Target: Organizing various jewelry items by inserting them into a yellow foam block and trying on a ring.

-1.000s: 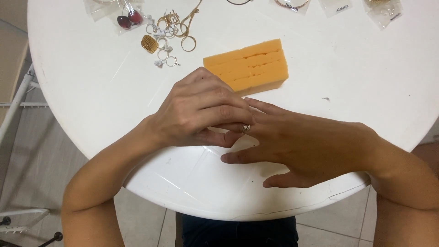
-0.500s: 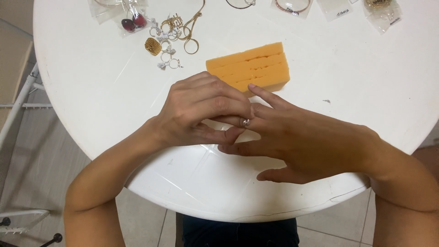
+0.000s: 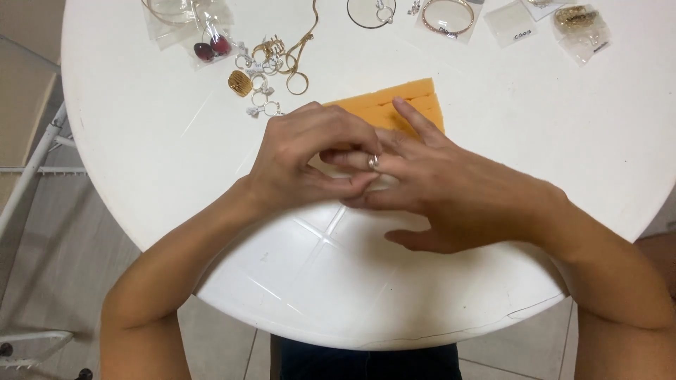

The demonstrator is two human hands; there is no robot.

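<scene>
My left hand (image 3: 306, 158) is curled over the fingers of my right hand (image 3: 451, 190), above the middle of the round white table (image 3: 141, 155). Its thumb and fingertips pinch a small silver ring (image 3: 372, 162) that sits on a finger of the right hand. My right hand lies flat with fingers spread, pointing left. Just behind both hands lies an orange foam block (image 3: 391, 105) with slits, partly covered by the fingers.
A heap of rings and gold jewellery (image 3: 264, 74) lies at the back left, next to clear bags holding dark red earrings (image 3: 210, 48). Bangles (image 3: 446, 15) and more small clear bags (image 3: 577, 24) line the far edge. A white metal frame (image 3: 32, 169) stands at left on the tiled floor.
Both hands have moved up toward the foam block and now cover part of it. The ring stays pinched on the right hand's finger.
</scene>
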